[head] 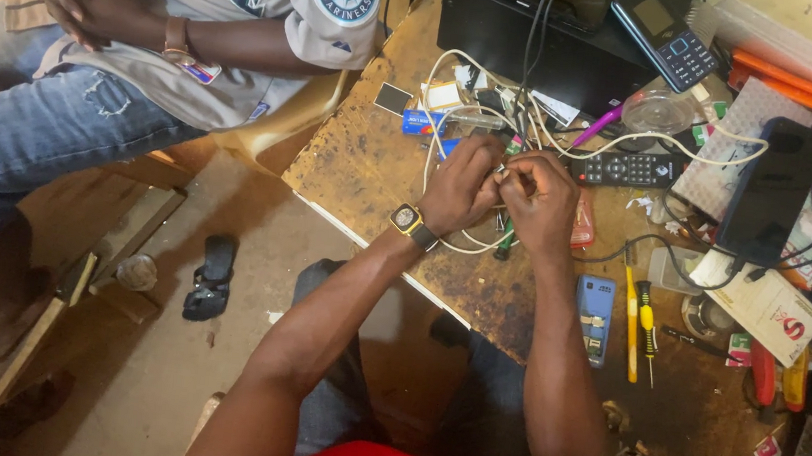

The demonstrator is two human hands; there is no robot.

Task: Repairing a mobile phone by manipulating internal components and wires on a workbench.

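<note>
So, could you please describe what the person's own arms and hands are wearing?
Both forearms are bare, no sleeves or gloves. The left hand has a square gold-coloured watch on a dark strap at its wrist. The right hand wears nothing visible.

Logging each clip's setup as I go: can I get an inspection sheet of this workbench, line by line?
Surface: worn, stained brown workbench, crowded on its right side.
Job's things: white cable pinched between both hands at the bench middle; what the fingertips grip is hidden.
Clutter: remote control, yellow screwdriver, blue phone part, dark phone, keypad phone, black box.
Hands: left hand, with a wristwatch, and right hand closed together on the cable.
Cables: white leads looping behind the hands; black cable running right.
Surroundings: seated person at left with clasped hands; sandal on the floor.
</note>
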